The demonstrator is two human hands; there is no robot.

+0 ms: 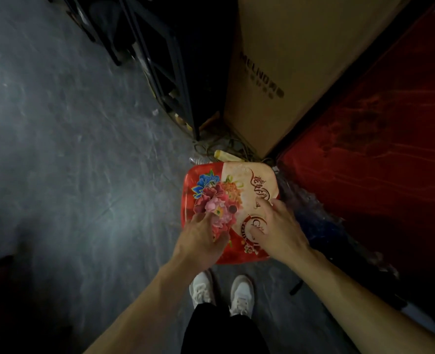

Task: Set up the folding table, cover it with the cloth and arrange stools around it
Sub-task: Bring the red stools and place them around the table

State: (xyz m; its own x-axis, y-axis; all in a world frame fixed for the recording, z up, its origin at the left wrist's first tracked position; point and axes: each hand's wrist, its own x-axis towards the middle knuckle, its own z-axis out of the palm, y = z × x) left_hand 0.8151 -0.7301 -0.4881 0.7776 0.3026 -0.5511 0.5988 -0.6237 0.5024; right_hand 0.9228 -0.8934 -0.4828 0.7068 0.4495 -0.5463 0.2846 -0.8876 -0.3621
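A square plastic stool (239,180) with a red and cream seat printed with flowers stands on the grey floor just in front of my white shoes. Both hands lie on top of the seat with fingers spread. My left hand (203,241) covers the flower print on the seat's left half. My right hand (277,228) rests on the cream part to the right, its forefinger pointing away from me. Neither hand visibly curls around an edge. The stool's legs are hidden under the seat.
A tall cardboard box (300,60) stands behind the stool. A large dark red patterned surface (390,149) fills the right side. A black metal frame (165,67) leans at the back left. Cables and a yellow object (224,155) lie behind the stool. Grey floor (71,162) spreads left.
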